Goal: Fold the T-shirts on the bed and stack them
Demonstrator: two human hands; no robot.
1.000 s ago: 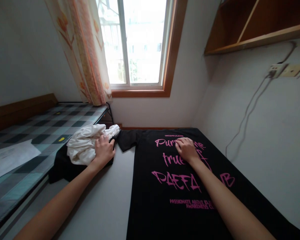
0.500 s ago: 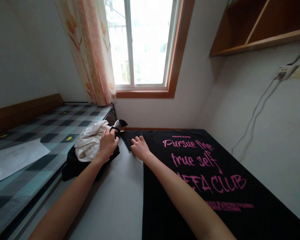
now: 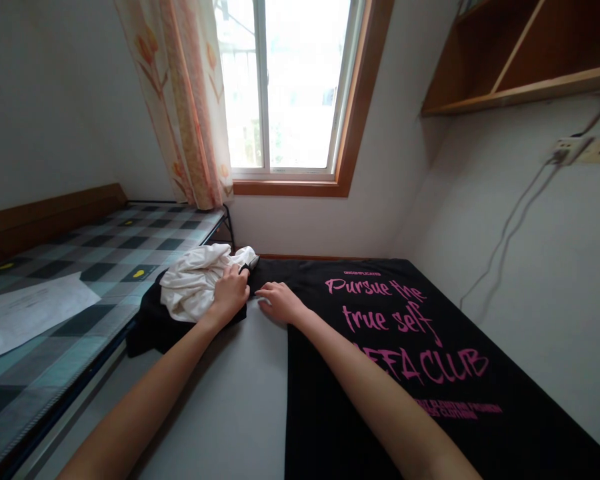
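A black T-shirt [image 3: 380,313] with pink lettering lies spread on a white tabletop [image 3: 220,400]. To its left sits a crumpled heap of white cloth [image 3: 190,280] and black cloth [image 3: 147,327]. My left hand [image 3: 231,293] is at the right side of this heap, fingers curled round dark cloth at its edge; the fingertips are partly hidden. Close beside it, my right hand [image 3: 280,302] rests at the shirt's upper left part, its bent fingers closed on the black fabric. My right forearm crosses over the lettering.
A bed [image 3: 100,247] with a checked cover stands at the left, with white paper [image 3: 35,310] on it. Beyond are a curtain [image 3: 190,100] and a window [image 3: 300,87]. A wooden shelf [image 3: 530,93] and a plugged-in socket [image 3: 570,150] are on the right wall.
My left hand and the white and black heap have shifted slightly right, closer to my right hand. The black cloth between my hands now lies farther back; more white cloth shows behind my left hand.
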